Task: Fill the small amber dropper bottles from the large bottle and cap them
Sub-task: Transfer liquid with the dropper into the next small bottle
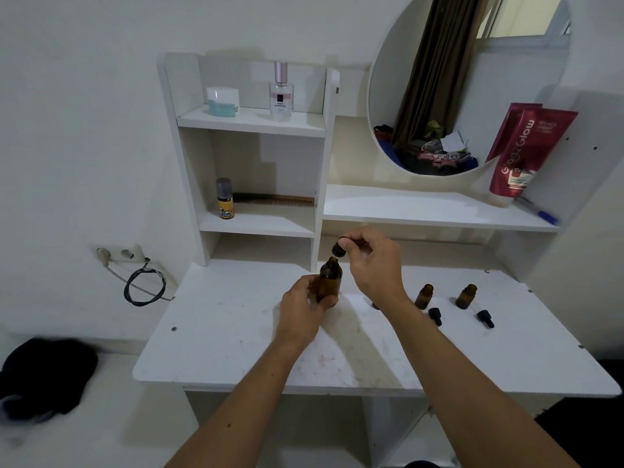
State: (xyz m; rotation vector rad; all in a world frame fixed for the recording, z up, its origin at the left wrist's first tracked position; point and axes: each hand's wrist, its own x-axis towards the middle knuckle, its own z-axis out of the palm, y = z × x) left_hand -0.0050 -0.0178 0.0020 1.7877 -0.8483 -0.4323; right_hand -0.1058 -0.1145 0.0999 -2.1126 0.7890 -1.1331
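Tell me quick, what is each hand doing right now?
Left hand: grips the large amber bottle.
Right hand: pinches the black cap just above the bottle's open neck.

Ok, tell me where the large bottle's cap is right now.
The black cap is pinched in the right hand, held in the air just above the open neck of the large amber bottle, which the left hand grips at mid-table.
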